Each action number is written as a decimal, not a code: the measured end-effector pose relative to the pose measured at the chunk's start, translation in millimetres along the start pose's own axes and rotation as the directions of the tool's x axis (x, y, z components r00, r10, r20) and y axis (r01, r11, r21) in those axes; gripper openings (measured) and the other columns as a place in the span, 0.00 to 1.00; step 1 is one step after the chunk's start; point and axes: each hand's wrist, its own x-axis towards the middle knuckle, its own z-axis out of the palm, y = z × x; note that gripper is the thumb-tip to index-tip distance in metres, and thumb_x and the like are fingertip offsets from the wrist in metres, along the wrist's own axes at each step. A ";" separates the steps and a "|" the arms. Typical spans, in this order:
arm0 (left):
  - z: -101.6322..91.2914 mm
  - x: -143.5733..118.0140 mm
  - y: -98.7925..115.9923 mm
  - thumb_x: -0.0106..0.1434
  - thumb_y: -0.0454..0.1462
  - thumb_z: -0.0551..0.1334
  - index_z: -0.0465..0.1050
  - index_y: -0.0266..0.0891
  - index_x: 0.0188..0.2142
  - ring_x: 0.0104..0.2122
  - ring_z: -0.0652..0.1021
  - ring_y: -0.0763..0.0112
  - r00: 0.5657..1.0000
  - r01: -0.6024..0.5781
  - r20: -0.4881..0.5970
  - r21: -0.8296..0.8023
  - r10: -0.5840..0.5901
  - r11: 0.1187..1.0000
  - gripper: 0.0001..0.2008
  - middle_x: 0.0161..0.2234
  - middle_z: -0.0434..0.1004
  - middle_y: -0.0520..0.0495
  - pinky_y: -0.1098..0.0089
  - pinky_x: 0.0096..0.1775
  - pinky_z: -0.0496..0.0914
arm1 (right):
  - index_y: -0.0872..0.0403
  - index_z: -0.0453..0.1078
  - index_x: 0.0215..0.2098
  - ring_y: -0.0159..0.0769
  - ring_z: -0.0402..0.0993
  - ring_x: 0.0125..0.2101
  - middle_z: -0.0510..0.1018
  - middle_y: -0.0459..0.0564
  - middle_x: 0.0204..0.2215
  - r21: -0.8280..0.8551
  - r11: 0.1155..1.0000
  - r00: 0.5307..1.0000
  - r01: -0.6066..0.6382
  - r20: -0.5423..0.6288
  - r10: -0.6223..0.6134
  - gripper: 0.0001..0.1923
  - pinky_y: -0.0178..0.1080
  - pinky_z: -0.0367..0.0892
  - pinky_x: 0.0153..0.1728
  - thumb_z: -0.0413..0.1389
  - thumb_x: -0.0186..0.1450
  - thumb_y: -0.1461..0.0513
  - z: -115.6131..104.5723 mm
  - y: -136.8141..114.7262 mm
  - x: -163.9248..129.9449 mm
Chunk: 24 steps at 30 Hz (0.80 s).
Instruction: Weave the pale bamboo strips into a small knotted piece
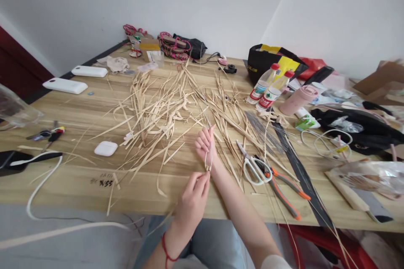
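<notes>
1. Spreading beneath everything, the wooden table (pixel 75 109) carries a loose heap of pale strips (pixel 142 96), beyond both hands.
2. Right hand (pixel 202 143): fingers curled inward, thumb raised; whether they grip the thin strand (pixel 211 149) I cannot tell.
3. Left hand (pixel 192 197): thumb and forefinger pinching that strand's lower end.
4. Strand: running from the left fingertips up, in a narrow loop, past the right palm towards the thumb.

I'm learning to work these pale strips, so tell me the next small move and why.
Probably draw the thin pale strand gently snug with the right hand: it bows in a narrow, open loop between that hand and the left hand, which pinches its near end.
</notes>
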 end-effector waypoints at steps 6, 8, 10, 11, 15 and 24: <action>3.2 -5.1 8.7 0.65 0.37 0.52 0.72 0.43 0.43 0.37 0.77 0.66 0.998 0.029 0.046 0.035 -0.030 0.999 0.12 0.37 0.76 0.43 0.68 0.41 0.70 | 0.52 0.36 0.18 0.25 0.27 0.10 0.40 0.35 0.11 0.135 0.988 0.997 0.075 -0.003 -0.075 0.28 0.35 0.36 0.14 0.45 0.66 0.47 -5.6 -1.5 -2.7; 2.1 -5.0 11.0 0.65 0.37 0.52 0.72 0.43 0.43 0.37 0.77 0.65 0.998 0.037 0.058 0.044 -0.040 0.998 0.12 0.37 0.76 0.43 0.68 0.40 0.70 | 0.52 0.37 0.18 0.25 0.27 0.10 0.41 0.35 0.10 0.126 0.989 0.997 0.080 -0.020 -0.078 0.28 0.36 0.35 0.14 0.45 0.67 0.48 -6.6 -2.5 -3.1; 1.1 -4.0 13.0 0.65 0.37 0.52 0.72 0.44 0.42 0.37 0.77 0.66 0.997 0.040 0.062 0.046 -0.043 0.998 0.11 0.36 0.76 0.43 0.69 0.40 0.70 | 0.52 0.38 0.18 0.26 0.27 0.11 0.41 0.35 0.10 0.106 0.991 0.996 0.083 -0.036 -0.079 0.27 0.36 0.35 0.14 0.44 0.67 0.48 -7.6 -3.2 -3.4; 0.8 -3.3 14.0 0.65 0.37 0.52 0.72 0.44 0.42 0.36 0.77 0.66 0.997 0.042 0.064 0.044 -0.044 0.998 0.11 0.36 0.76 0.43 0.69 0.39 0.70 | 0.52 0.38 0.18 0.26 0.27 0.11 0.41 0.35 0.10 0.097 0.992 0.996 0.083 -0.043 -0.079 0.27 0.36 0.35 0.14 0.44 0.67 0.48 -8.1 -3.3 -3.5; 1.1 -1.3 17.4 0.64 0.37 0.52 0.70 0.42 0.38 0.34 0.76 0.67 0.996 0.054 0.072 0.052 -0.057 0.997 0.09 0.34 0.74 0.44 0.70 0.35 0.68 | 0.51 0.40 0.18 0.26 0.28 0.11 0.41 0.35 0.11 0.117 0.990 0.996 0.073 -0.069 -0.065 0.26 0.36 0.35 0.15 0.44 0.67 0.49 -10.1 -3.0 -4.0; 1.0 -0.3 20.2 0.60 0.35 0.54 0.61 0.42 0.28 0.25 0.73 0.70 0.980 0.173 0.083 0.066 -0.178 0.983 0.04 0.29 0.70 0.48 0.70 0.28 0.64 | 0.52 0.40 0.18 0.26 0.28 0.11 0.41 0.35 0.11 0.148 0.987 0.998 0.063 -0.033 -0.058 0.26 0.37 0.36 0.15 0.44 0.68 0.50 -12.2 -1.8 -3.0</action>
